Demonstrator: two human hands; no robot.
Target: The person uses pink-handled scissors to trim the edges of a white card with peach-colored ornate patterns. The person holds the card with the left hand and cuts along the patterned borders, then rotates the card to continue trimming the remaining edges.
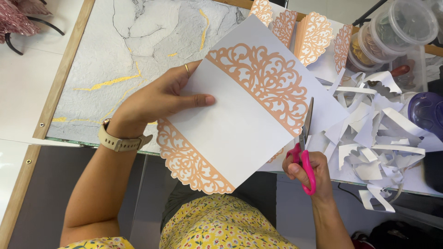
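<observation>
My left hand point(159, 99) grips a white paper sheet point(235, 120) printed with peach lace-patterned bands, thumb pressed on its face, holding it tilted above the table edge. A beige watch sits on that wrist. My right hand point(307, 170) holds pink-handled scissors point(304, 147), whose blades point up along the sheet's right edge, at the lower end of the upper lace band. Whether the blades bite the paper is unclear.
A heap of white paper offcuts point(374, 133) lies at the right. Cut peach lace pieces point(314, 37) are stacked at the back. Clear lidded tubs point(392, 32) and a purple object point(427, 113) stand far right. A marble-patterned board point(134, 50) covers the table's left.
</observation>
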